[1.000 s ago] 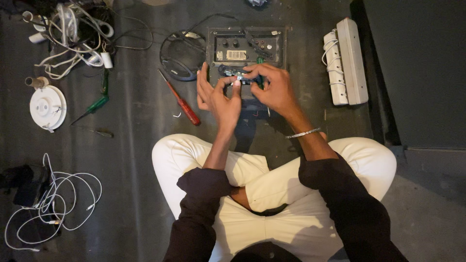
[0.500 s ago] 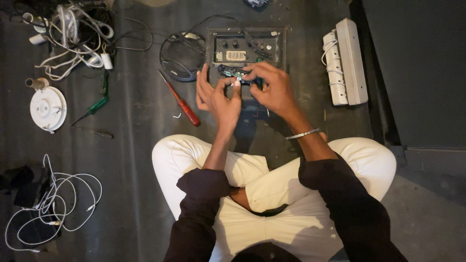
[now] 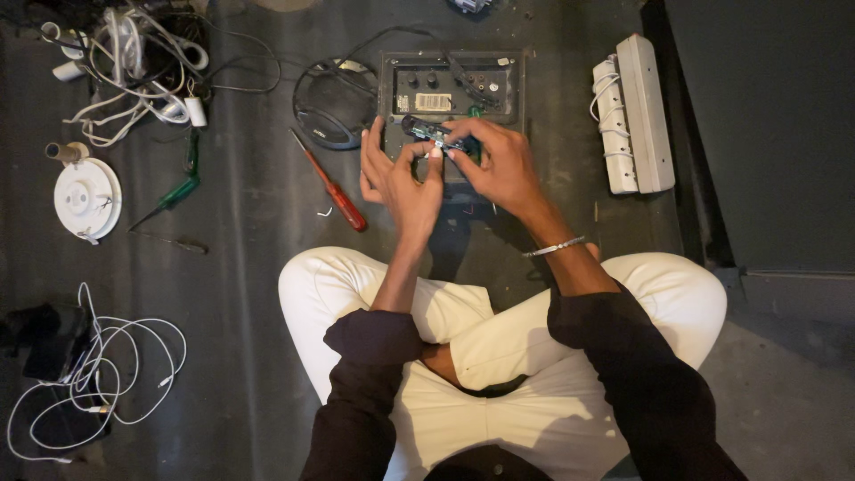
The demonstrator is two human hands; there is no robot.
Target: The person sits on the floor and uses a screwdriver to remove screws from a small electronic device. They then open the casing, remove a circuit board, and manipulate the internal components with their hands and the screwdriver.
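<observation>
Head view | left hand [image 3: 401, 178] and right hand [image 3: 503, 165] both pinch small green circuit board [image 3: 436, 135] over dark rectangular control panel [image 3: 450, 85] | step: likely handling board | next needs steady fingertip grip; red-handled screwdriver [image 3: 331, 183] nearby.

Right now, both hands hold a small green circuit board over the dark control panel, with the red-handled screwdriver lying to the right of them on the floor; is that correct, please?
Not quite: the head view shows the red-handled screwdriver left of the hands, beside the left hand. The rest stands.
</observation>
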